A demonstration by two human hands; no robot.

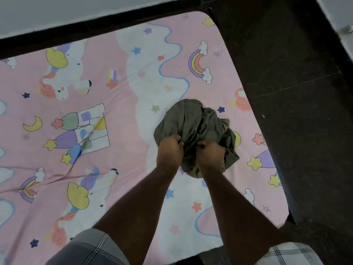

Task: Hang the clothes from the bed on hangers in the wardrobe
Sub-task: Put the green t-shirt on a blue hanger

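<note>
The bed [95, 115] fills most of the view, covered in a pink sheet printed with unicorns, rainbows, stars and clouds, with a dark frame and dark floor [286, 73] along its far and right sides. Near the right edge of the bed lies the one garment in sight, a crumpled olive-grey piece of clothing [193, 121], bunched into a heap so that no collar, sleeve or waistband can be made out. Both arms reach down to its near side. The left hand [170, 150] has its fingers curled into the cloth, a closed grip on a fold of the garment; the right hand [210, 152] does the same just beside it, also gripping fabric. The two hands sit close together, almost touching, on the same bunch.

The step in hand looks like lifting the garment off the bed. To do it well, it would help to raise it clear of the sheet and let it drop open under its own weight, then work the hands apart along an edge until the shoulders or waistband are found. With both grips so near each other the cloth will likely stay balled, and a hanger cannot be fed in cleanly. Neither hanger nor wardrobe is in view.
</note>
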